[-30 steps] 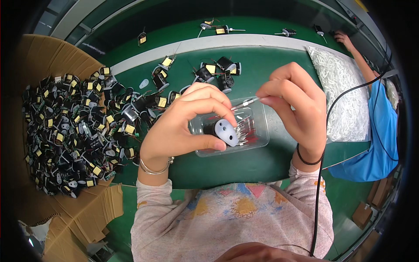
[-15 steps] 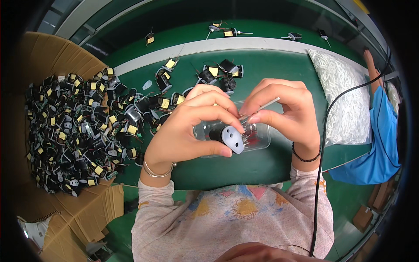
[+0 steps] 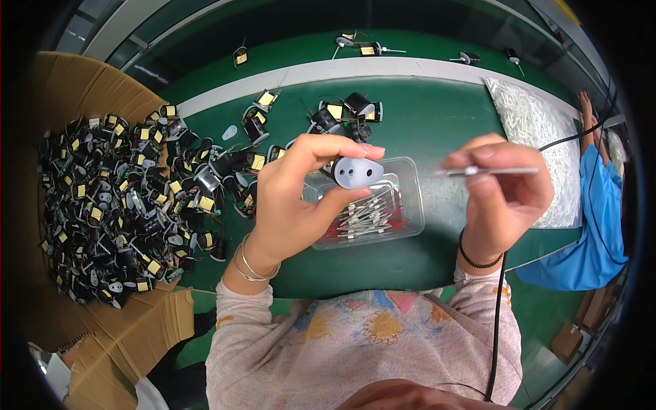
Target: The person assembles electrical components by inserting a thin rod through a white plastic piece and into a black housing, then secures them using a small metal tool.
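Note:
My left hand (image 3: 283, 195) grips a small black motor by its sides, thumb below and fingers above. The motor's grey teardrop-shaped end plate (image 3: 357, 175) faces up and shows several dark holes. To the right, apart from the motor, my right hand (image 3: 509, 198) pinches a thin rod (image 3: 509, 171) with a small white collar on it. It is held level between thumb and fingers, slightly blurred. Below and between the hands sits a clear plastic box (image 3: 419, 198) of loose thin white-and-red pieces (image 3: 372, 217).
A cardboard box (image 3: 89, 82) heaped with similar motors (image 3: 113, 205) stands at the left; more spill onto the green table (image 3: 355, 270). A clear bag of white pieces (image 3: 536, 157) lies right. A black cable (image 3: 501, 321) hangs nearby. Beyond the white rail (image 3: 383, 68) lie several motors. Another person's blue garment (image 3: 581, 239) shows right.
My hands have moved apart. The right one went right with the rod, away from the motor; the left lifted and turned the motor. Motors beyond the rail shifted slightly right.

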A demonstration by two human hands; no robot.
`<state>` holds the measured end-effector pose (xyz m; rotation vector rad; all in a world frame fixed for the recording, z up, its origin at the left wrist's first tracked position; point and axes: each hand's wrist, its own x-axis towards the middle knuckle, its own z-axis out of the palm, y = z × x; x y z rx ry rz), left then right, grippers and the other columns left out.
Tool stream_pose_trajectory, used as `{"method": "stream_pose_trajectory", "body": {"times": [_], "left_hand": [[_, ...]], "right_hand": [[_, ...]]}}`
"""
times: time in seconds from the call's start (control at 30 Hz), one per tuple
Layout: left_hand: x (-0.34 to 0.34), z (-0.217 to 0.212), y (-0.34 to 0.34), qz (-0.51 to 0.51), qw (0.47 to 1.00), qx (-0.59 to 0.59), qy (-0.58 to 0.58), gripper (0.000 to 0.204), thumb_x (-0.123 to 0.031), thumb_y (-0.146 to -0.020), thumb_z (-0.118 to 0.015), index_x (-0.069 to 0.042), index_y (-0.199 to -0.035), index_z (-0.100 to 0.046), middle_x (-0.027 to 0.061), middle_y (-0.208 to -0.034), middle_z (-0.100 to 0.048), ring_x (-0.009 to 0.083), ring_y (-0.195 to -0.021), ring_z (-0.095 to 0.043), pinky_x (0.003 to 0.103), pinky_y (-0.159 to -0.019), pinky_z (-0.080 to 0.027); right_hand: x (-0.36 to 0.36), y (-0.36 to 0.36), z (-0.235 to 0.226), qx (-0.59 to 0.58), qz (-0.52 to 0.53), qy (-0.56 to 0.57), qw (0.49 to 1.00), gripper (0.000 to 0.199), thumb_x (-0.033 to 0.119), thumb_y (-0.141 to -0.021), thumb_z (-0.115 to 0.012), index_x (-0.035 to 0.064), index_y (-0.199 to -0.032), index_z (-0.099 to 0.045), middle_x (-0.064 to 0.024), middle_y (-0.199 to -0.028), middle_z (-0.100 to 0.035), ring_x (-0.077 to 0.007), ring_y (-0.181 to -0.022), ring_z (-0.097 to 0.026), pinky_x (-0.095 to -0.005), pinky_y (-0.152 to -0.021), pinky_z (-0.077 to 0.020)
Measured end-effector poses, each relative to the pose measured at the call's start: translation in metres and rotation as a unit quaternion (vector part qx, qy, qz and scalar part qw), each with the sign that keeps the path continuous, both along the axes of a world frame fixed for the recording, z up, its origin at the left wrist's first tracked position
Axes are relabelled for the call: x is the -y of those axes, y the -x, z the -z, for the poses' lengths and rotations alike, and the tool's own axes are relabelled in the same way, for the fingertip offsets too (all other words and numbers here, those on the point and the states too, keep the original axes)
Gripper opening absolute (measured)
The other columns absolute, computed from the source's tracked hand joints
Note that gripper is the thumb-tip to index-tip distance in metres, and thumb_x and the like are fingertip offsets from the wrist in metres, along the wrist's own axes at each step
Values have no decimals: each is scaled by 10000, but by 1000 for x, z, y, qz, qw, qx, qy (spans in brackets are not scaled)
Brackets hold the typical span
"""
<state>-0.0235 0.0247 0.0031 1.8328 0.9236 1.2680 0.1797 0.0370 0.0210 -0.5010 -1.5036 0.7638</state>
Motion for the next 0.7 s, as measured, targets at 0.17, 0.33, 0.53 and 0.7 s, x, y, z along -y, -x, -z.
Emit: {"method": "stream_pose_trajectory", "body": {"times": [0.17, 0.33, 0.53, 0.7], "left_hand": [[-1, 3, -1, -27, 986, -95, -133, 387, 72, -660, -701, -8, -973, -487, 184, -954, -646, 257, -949, -617, 340, -860, -464], [-1, 6, -6, -58, 985, -57, -150, 343, -20, -647, -739, -59, -942, -568, 68, -933, -681, 206, -893, -645, 305, -769, -423], [2, 3, -7, -67, 981, -74, -166, 331, -36, -660, -741, -59, -940, -565, 65, -928, -682, 202, -888, -647, 308, -764, -419], [3, 2, -4, -72, 978, -88, -174, 330, -29, -655, -740, -59, -938, -572, 65, -932, -682, 206, -892, -646, 304, -754, -416]], "right_hand": [[3, 1, -2, 51, -25, 38, 998, 176, -37, -725, -652, -39, -864, -546, -147, -778, -601, -221, -730, -624, -308, -655, -522], [2, 1, -5, 55, -37, 36, 997, 180, -64, -719, -642, -44, -870, -545, -166, -785, -604, -233, -736, -628, -308, -655, -520], [5, -2, -10, 95, -44, 38, 994, 183, -72, -709, -646, -57, -860, -545, -207, -790, -611, -243, -735, -630, -295, -639, -513], [3, -1, -12, 142, -22, -57, 988, 197, -89, -666, -662, -66, -832, -559, -195, -761, -621, -249, -689, -636, -289, -595, -514]]}}
